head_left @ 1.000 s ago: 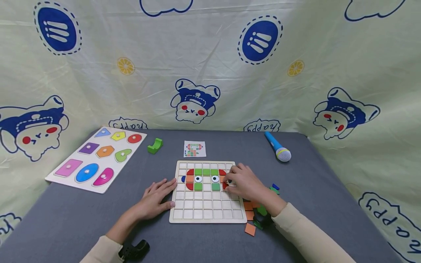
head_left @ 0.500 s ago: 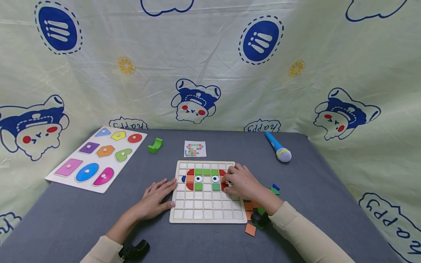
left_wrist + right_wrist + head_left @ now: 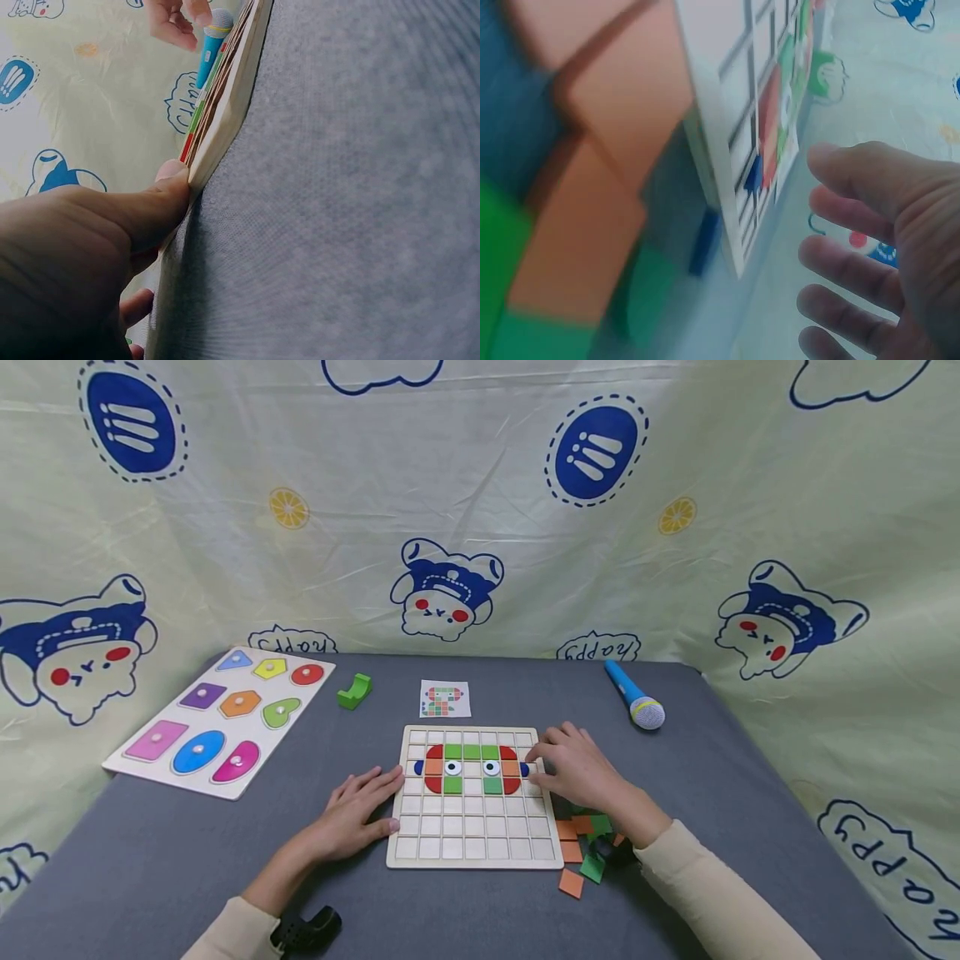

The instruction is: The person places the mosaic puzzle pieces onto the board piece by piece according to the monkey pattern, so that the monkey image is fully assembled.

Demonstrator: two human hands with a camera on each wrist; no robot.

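A white gridded board (image 3: pixel 472 850) lies on the grey table, with coloured tiles set in its upper rows. They form a face: red curved corners, green and orange squares, two eye tiles (image 3: pixel 491 767) and a dark blue piece at either side. My left hand (image 3: pixel 352 818) rests at the board's left edge, its thumb touching the rim in the left wrist view. Over the right edge is my right hand (image 3: pixel 577 768), fingertips close to the right blue piece (image 3: pixel 524 769). In the right wrist view, that hand's fingers (image 3: pixel 847 274) are spread and hold nothing.
Loose orange tiles (image 3: pixel 572 883) and green tiles (image 3: pixel 592 867) lie beside the board's lower right, partly under my right arm. A picture card (image 3: pixel 458 709) lies behind the board. Farther out are a blue microphone (image 3: pixel 633 693), a green arched block (image 3: pixel 354 692) and a shape puzzle (image 3: pixel 243 683).
My right hand has moved right, off the tile face, uncovering the right-hand red and orange tiles and the blue piece beside them. My left hand has stayed put.
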